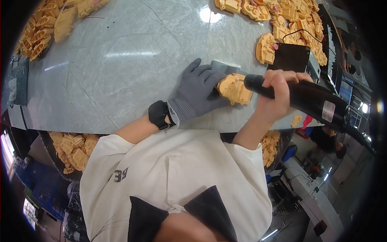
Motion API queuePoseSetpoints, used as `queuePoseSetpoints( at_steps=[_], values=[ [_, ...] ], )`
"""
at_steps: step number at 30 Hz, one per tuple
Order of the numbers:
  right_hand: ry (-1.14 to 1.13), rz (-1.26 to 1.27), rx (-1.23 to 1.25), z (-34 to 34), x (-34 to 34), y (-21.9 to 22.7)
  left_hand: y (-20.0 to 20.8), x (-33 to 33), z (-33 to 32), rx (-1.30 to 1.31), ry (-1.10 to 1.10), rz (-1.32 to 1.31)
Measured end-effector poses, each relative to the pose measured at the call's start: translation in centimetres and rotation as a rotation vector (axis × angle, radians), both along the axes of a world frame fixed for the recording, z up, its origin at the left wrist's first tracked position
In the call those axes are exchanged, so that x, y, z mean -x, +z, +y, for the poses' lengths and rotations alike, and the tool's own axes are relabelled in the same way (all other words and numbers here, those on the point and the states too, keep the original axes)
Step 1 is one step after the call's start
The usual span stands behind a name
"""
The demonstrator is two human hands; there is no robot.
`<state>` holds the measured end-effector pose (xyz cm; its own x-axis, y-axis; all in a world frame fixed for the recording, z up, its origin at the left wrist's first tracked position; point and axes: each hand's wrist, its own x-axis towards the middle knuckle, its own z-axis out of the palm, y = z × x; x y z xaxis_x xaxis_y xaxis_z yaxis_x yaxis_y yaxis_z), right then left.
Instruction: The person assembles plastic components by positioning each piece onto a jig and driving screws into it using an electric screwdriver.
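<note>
My left hand (197,89), in a grey glove, grips a yellow plastic housing (234,89) from its left side, with the thumb at its lower edge and the fingers along its top. A grey block (225,65) lies just beyond it, partly hidden by the fingers. My bare right hand (278,90) is wrapped round a black electric screwdriver (316,99), held slanting with its nose at the housing's right part. A thin bit seems to meet the housing's face. A cord trails from the tool's back end toward the lower right.
Yellow housings (296,24) are heaped at the far right, beside a black box (288,56) with a dark cable. Another pile (42,28) lies at the far left. Bins of yellow parts (74,149) stand under the near table edge. A small yellow piece (296,120) sits at right.
</note>
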<state>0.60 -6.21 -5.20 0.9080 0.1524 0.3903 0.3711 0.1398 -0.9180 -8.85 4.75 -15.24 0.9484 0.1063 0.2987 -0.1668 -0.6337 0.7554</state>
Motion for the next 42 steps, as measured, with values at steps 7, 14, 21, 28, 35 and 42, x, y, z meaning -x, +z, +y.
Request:
queuePoseSetpoints(
  at_steps=[7,14,21,28,35,42],
  values=[
    [-0.016,0.001,-0.023,0.4,0.4,-0.4,0.1,0.3,-0.5,0.047,0.002,0.049],
    [0.032,0.012,-0.018,0.2,-0.1,-1.3,1.6,-0.9,-0.1,0.076,-0.059,0.253],
    [-0.028,0.078,-0.076,-0.5,0.1,-0.5,1.6,-3.3,-1.6,0.188,-0.026,0.209],
    [-0.106,-0.121,-0.540,-7.1,1.9,3.5,1.7,-3.3,-1.8,0.388,-0.073,0.442],
    [-0.145,-0.026,-0.628,-8.8,2.8,3.0,7.7,-0.1,1.7,0.889,-0.009,0.351],
    [-0.059,-0.004,-0.516,-9.6,1.3,1.0,-1.8,28.2,21.0,-0.612,1.114,-0.075]
  ],
)
